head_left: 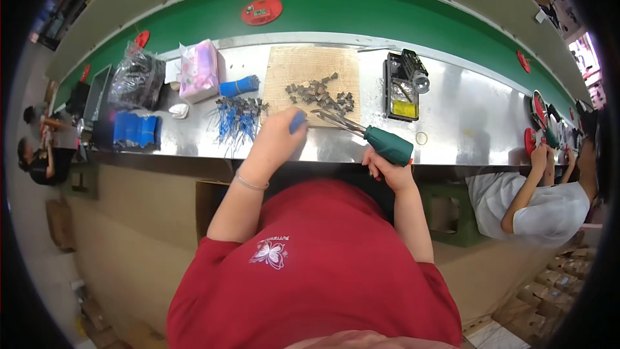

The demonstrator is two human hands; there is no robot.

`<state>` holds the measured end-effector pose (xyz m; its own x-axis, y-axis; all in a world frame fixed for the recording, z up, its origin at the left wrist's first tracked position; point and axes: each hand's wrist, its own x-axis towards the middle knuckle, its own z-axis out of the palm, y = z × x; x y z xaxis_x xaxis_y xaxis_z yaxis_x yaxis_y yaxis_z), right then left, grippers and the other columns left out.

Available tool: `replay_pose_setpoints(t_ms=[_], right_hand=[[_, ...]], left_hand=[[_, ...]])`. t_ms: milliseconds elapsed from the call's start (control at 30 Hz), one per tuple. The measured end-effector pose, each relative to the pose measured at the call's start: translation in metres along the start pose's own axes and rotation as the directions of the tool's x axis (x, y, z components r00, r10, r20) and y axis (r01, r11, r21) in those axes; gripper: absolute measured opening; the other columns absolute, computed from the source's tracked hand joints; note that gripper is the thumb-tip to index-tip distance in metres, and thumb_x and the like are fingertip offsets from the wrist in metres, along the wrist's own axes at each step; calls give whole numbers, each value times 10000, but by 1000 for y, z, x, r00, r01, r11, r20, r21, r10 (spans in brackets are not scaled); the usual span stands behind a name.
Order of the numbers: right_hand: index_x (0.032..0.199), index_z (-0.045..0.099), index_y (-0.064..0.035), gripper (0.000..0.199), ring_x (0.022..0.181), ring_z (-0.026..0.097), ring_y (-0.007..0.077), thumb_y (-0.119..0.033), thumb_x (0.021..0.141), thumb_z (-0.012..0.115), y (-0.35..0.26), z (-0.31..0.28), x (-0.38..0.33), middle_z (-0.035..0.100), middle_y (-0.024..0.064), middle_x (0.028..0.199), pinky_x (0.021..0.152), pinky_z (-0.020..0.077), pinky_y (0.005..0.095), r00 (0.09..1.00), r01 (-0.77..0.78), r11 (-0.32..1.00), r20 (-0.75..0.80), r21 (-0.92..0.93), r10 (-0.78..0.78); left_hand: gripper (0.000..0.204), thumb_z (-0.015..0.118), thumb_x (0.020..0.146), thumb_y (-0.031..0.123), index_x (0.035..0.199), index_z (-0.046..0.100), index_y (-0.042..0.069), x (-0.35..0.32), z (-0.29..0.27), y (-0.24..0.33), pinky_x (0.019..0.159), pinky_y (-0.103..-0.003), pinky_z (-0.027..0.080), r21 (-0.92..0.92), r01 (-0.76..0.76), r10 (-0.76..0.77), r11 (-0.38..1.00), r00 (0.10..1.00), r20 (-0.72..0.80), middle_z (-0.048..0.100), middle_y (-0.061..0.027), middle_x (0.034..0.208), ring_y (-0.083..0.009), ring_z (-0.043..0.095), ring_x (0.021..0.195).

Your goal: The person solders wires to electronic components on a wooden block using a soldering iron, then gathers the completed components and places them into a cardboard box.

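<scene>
My left hand (279, 137) is at the near edge of a wooden board (310, 61), fingers curled inward. A blue patch, looking like a finger cover, shows at its fingertips; anything pinched there is hidden. At the table's front edge, my right hand (391, 172) is closed at the rear of a green-handled tool (389, 147), whose metal prongs point left over the board. Small dark parts with metal pieces (318, 92) lie heaped on the board. Left of it, a pile of blue wires with dark ends (236, 119) spreads over the metal table.
A black tray (392, 84) holds a yellow sponge (405, 110). Leftward are a blue wire bundle (239, 85), a pink tissue pack (199, 72), a dark plastic bag (137, 79) and blue bundles (135, 130). A co-worker in a white shirt (533, 207) sits at right.
</scene>
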<state>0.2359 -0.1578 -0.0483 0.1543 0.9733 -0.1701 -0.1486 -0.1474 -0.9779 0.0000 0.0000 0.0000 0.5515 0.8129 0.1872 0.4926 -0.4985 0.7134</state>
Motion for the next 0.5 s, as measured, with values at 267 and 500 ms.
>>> replay_pose_setpoints(t_ms=[267,500], right_hand=[[773,628,-53,178,487,501,47,-169,906,648,-4,0,-1,543,-23,568,440,377,203,999,-31,998,-35,48,33],[779,633,-45,191,483,505,53,-183,908,655,-5,-1,-2,553,-16,573,438,383,208,999,28,997,-24,67,-27]], left_hand=[[171,661,824,135,946,644,17,3,8,1,705,-421,510,53,20,-23,998,999,39,652,-242,834,-413,636,806],[248,644,814,140,998,617,-24,11,-34,-27,776,-463,498,199,218,-220,955,975,-15,642,-283,918,-450,607,906]])
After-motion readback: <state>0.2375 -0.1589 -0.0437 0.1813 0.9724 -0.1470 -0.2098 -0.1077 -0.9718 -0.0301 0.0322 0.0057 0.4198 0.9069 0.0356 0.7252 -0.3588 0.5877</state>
